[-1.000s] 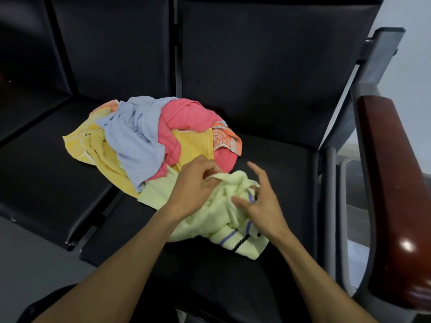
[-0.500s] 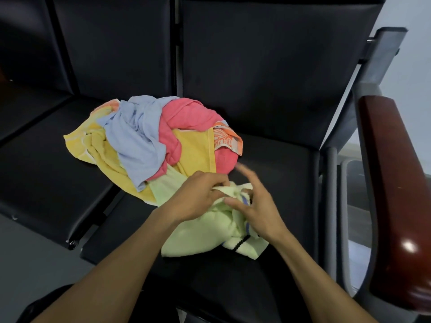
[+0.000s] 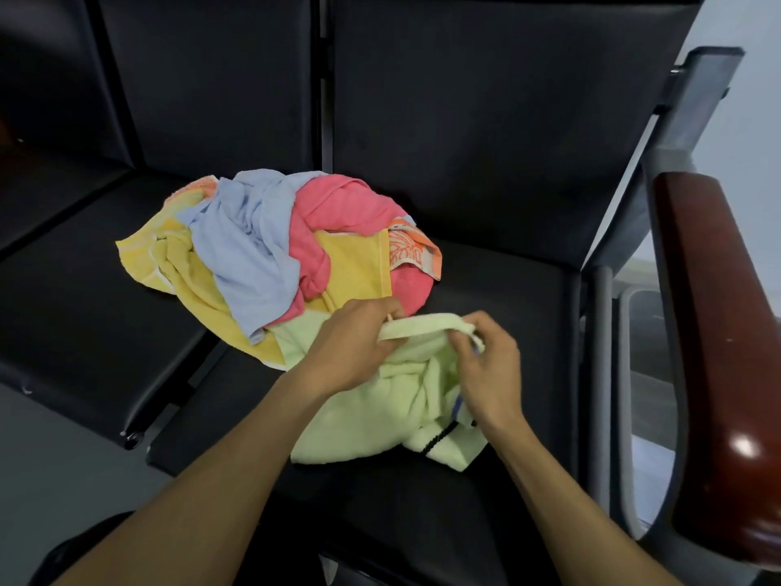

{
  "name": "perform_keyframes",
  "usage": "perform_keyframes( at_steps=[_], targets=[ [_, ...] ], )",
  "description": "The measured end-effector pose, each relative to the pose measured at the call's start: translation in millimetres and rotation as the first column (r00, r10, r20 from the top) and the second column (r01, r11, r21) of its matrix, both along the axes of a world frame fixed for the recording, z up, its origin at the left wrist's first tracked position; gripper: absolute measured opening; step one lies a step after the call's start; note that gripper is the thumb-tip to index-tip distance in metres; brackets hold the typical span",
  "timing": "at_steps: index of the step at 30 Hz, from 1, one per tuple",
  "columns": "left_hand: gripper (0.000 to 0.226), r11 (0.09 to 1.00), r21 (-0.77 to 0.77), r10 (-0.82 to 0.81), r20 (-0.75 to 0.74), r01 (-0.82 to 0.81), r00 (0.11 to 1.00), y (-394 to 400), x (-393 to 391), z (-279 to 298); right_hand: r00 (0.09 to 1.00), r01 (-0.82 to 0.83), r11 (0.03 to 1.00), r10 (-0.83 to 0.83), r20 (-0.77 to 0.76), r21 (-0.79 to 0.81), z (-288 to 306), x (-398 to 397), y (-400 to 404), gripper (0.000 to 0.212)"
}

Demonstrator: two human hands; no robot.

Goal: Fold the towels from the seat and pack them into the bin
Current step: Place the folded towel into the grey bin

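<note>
Seat [image 3: 507, 289] bare right of towel pile [image 3: 274, 255]; armrest [image 3: 718, 332] blocks far right; backrest [image 3: 486, 120] walls off behind.

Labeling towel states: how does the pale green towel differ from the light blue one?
The pale green towel is gripped along one edge by the left hand and right hand; the light blue towel lies untouched. Green sits nearest the seat front, apart from the heap; blue is draped on top of the pile. Green shows blue and black stripes; blue looks plain. Both are crumpled, unfolded.
</note>
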State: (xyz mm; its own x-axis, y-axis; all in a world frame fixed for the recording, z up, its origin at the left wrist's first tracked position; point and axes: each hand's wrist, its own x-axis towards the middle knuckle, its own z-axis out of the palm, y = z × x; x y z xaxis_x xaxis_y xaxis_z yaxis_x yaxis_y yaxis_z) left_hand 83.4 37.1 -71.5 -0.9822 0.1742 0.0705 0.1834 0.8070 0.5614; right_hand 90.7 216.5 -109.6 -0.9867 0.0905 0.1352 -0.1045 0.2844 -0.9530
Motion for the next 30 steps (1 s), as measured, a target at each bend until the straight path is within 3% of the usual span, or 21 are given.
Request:
perform_keyframes(
  at_steps=[1,3,5,7,9,11,13,17,19,22,25,28,30],
  targets=[
    [0.017,0.997,-0.039,0.060,-0.016,-0.061,0.998,-4,-1,-2,0.996,0.089,0.995,-0.087,0.035,-0.055,0,-2,4,0.018],
    [0.020,0.983,0.064,0.170,-0.002,-0.170,0.985,-11,-5,-3,0.977,0.166,0.975,-0.143,0.155,-0.146,-1,-5,9,0.016],
    [0.010,0.929,0.253,0.259,0.080,-0.271,0.962,-9,-6,0,0.957,0.130,0.961,-0.058,0.283,-0.243,-2,-5,9,0.005],
    [0.005,0.896,0.308,0.305,0.093,-0.319,0.948,-5,-5,1,0.937,0.039,0.936,0.088,0.338,-0.351,-1,-5,6,0.020],
    [0.015,0.885,0.350,0.304,0.064,-0.306,0.951,1,-3,0,0.907,-0.059,0.853,0.263,0.329,-0.519,5,-3,3,0.032],
    [0.023,0.876,0.393,0.278,0.065,-0.281,0.958,9,-1,0,0.882,-0.146,0.791,0.376,0.285,-0.594,11,0,1,0.026],
    [0.017,0.869,0.420,0.248,0.086,-0.261,0.965,14,1,1,0.869,-0.167,0.776,0.407,0.281,-0.608,13,0,1,0.016],
    [0.015,0.874,0.430,0.183,0.142,-0.227,0.973,9,-1,-2,0.830,-0.171,0.676,0.491,0.266,-0.716,14,-3,7,0.040],
    [0.018,0.895,0.394,0.167,0.141,-0.210,0.976,6,-1,-4,0.871,-0.232,0.763,0.439,0.222,-0.603,12,-3,7,0.047],
    [0.013,0.927,0.313,0.174,0.135,-0.208,0.976,10,0,-3,0.954,-0.244,0.951,0.271,0.130,-0.191,7,-1,3,0.038],
    [0.018,0.936,0.300,0.141,0.156,-0.183,0.978,15,3,-1,0.982,-0.162,0.987,0.161,0.097,0.005,5,1,0,0.012],
    [0.025,0.924,0.352,0.100,0.144,-0.146,0.984,18,4,1,0.994,-0.072,0.971,0.087,-0.059,0.226,3,2,-2,0.020],
    [0.019,0.909,0.390,0.108,0.126,-0.149,0.986,17,4,4,0.985,-0.043,0.968,0.083,-0.152,0.249,4,3,-2,0.024]
  ],
)
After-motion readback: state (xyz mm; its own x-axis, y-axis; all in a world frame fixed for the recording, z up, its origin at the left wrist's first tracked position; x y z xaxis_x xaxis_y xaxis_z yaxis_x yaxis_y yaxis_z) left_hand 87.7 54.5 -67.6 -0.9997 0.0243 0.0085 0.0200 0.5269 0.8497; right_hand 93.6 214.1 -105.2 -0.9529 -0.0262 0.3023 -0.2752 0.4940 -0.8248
